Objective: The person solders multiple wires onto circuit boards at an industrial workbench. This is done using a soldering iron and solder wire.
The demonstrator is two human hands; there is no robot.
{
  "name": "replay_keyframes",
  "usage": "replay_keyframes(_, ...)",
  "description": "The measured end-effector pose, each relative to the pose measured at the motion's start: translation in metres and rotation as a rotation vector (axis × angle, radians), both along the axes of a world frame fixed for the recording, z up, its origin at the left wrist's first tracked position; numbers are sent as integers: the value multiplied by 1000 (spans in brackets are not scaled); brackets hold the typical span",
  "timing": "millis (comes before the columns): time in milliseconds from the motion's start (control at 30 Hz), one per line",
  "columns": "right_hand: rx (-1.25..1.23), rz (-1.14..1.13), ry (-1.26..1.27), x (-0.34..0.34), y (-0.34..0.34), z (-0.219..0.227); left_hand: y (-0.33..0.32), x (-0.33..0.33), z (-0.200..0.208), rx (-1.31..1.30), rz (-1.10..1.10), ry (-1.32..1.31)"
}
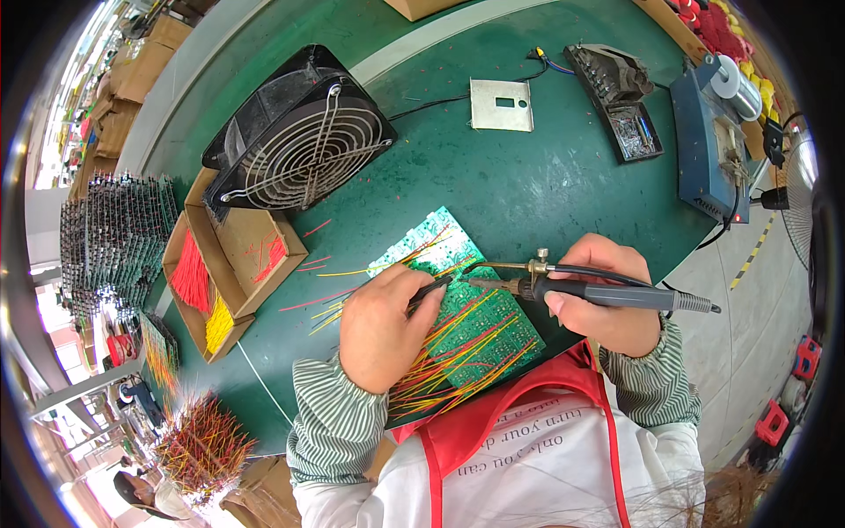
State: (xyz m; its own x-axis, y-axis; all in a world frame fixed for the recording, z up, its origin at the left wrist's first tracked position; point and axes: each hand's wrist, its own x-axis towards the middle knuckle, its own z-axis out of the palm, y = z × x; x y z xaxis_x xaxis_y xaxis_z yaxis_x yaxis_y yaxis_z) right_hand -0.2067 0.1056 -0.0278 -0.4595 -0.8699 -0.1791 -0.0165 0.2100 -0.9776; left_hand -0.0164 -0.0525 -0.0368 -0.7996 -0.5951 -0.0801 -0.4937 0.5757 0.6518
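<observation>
1. The right hand [623, 324] is closed around a soldering iron [629, 297]; its tip is at the circuit board [508, 310];
2. the left hand [383, 327] pinches a slim dark piece [428, 290], kind unclear;
3. the board lies on the green table [546, 185], before the person; red and yellow wires [429, 373] trail leftward;
4. a black fan [304, 141] stands beyond, near a cardboard box [231, 242].
</observation>
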Motion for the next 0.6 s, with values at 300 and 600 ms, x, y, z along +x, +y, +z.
replay_keyframes(300,-45,49,54,-1,-3,-4,-1,-1,-2,19,6,-15)
replay_keyframes(600,-48,31,47,0,-3,-1,-2,-2,-4,14,4,-3)
